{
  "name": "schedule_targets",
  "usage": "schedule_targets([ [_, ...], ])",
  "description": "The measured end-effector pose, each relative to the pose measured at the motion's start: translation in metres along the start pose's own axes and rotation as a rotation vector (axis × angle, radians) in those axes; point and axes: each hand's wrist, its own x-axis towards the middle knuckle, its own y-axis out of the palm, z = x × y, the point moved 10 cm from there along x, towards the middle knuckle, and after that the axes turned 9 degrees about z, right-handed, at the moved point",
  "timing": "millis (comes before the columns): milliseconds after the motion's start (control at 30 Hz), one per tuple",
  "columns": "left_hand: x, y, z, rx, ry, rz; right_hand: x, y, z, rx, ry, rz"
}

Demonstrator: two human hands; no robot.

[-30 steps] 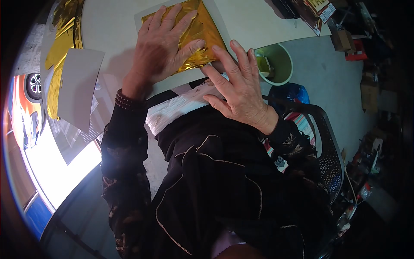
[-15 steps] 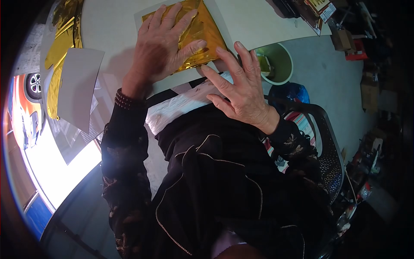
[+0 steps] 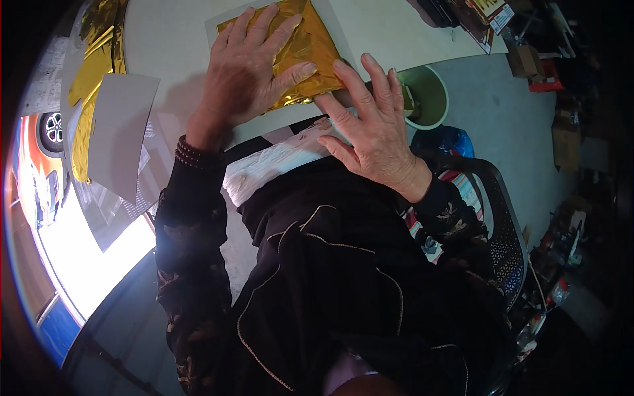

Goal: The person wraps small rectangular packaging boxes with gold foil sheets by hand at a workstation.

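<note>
A sheet of shiny gold foil point(image 3: 317, 46) lies on a grey board point(image 3: 212, 26) at the near edge of the table. My left hand point(image 3: 244, 66) rests flat on the foil with its fingers spread and thumb stretched to the right. Along the foil's near right edge is my right hand point(image 3: 373, 125), fingers apart, with the index fingertip right at the foil's corner. The foil looks creased and crumpled along the near edge. Part of it is hidden under my left hand.
More gold foil point(image 3: 89, 86) and a grey card point(image 3: 122, 132) lie at the table's left. A green bin point(image 3: 432, 99) stands right of the table, near a blue bag point(image 3: 456, 140) and a black perforated chair point(image 3: 505, 264). White cloth point(image 3: 264, 175) covers my lap.
My right hand has shifted slightly to the right along the foil's edge, and the near right corner now looks flatter. My left hand stays in place.
</note>
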Motion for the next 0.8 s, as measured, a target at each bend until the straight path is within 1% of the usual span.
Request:
schedule_targets([
  [233, 0.000, -0.002, -0.002, 0.033, 0.038, -0.019, 0.001, -0.003, -0.003, -0.001, 0.022, -0.013],
  [333, 0.000, -0.005, -0.004, 0.018, 0.042, -0.040, -0.004, -0.007, -0.005, 0.046, 0.014, -0.050],
  [433, 0.001, -0.009, -0.006, 0.005, 0.050, -0.040, -0.011, -0.012, -0.002, 0.085, -0.064, -0.122],
  [600, 0.001, -0.008, -0.006, 0.039, 0.042, -0.033, -0.009, -0.010, 0.002, 0.125, -0.068, -0.100],
  [700, -0.002, -0.003, -0.005, 0.059, 0.074, -0.184, -0.006, -0.007, 0.003, 0.114, -0.064, -0.086],
  [800, -0.002, -0.004, -0.005, 0.053, 0.077, -0.182, -0.005, -0.006, 0.004, 0.104, -0.064, -0.084],
])
